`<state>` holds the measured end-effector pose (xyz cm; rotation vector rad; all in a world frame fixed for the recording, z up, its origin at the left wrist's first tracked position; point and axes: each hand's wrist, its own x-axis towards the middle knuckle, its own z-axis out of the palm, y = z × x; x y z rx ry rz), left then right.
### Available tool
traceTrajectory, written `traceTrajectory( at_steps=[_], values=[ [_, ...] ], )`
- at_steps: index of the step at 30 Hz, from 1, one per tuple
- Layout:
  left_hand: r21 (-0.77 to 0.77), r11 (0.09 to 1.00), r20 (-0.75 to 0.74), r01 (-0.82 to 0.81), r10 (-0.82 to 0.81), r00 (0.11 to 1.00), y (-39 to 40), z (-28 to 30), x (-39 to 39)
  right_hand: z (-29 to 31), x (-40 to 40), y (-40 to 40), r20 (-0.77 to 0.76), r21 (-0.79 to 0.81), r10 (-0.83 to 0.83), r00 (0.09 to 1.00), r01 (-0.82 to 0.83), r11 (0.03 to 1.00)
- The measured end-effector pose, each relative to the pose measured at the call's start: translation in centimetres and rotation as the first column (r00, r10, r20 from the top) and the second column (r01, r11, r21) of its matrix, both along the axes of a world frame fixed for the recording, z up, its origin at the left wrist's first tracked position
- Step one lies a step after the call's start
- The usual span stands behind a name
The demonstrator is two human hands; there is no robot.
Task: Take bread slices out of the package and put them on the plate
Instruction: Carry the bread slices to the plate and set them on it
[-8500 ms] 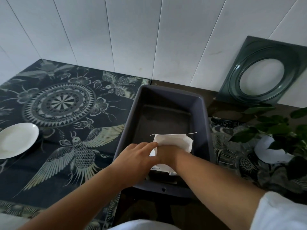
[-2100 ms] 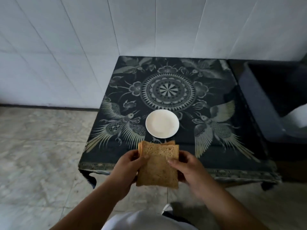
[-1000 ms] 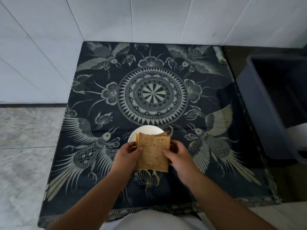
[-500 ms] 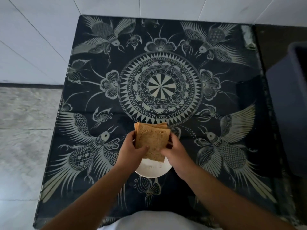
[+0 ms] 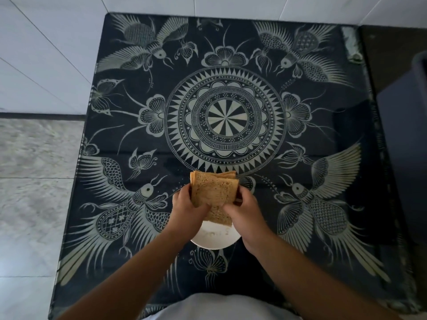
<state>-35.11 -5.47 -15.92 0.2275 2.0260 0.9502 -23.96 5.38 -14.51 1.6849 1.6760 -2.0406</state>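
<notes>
I hold a small stack of brown bread slices (image 5: 213, 195) between both hands, directly above the white plate (image 5: 215, 239). My left hand (image 5: 188, 210) grips the stack's left edge, thumb across the top face; my right hand (image 5: 245, 210) clamps the right edge the same way, fingers tucked underneath. Both hands are closed narrowly on the bread, neither one free. The slices are tilted, the far edge raised and the near edge dipping toward the plate, and they are fanned a little at the far corners, so I count at least two or three but cannot say exactly how many.

The plate sits on the patterned dark table (image 5: 323, 116), nearer to me than the round medallion (image 5: 225, 122) at the table's centre, and only its near rim shows beneath the bread. I cannot tell whether the lowest slice already touches it; it looks just above.

To set them down well, I judge I should level the stack first, then lower it so the near edge meets the plate's middle, not its rim. The plate looks barely wider than a slice, so centring matters or a corner will overhang and tip. I should slide my lower fingers out sideways, one hand at a time, and ease my thumbs off last, since soft bread dents easily and loose slices may skid apart.
</notes>
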Motion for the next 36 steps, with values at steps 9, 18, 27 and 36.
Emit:
traceTrajectory(
  at_steps=[9,18,27,36],
  values=[
    [0.047,0.999,0.003,0.023,-0.023,1.000,-0.3,0.3,0.6,0.4,-0.2,0.0,-0.010,-0.009,-0.035,0.999,0.035,0.999],
    [0.047,0.999,0.018,0.011,-0.012,1.000,-0.6,0.4,1.8,0.3,0.4,-0.4,0.021,0.001,-0.027,0.999,0.027,1.000],
    [0.020,0.998,0.072,0.067,-0.069,0.995,-1.1,0.1,2.1,0.2,0.6,-0.6,0.040,0.012,-0.042,0.998,0.042,0.999],
    [0.040,0.999,0.031,0.025,-0.026,0.999,-1.5,-0.3,2.0,-0.3,0.9,-0.7,0.044,0.042,-0.046,0.998,0.045,0.998]
  ],
)
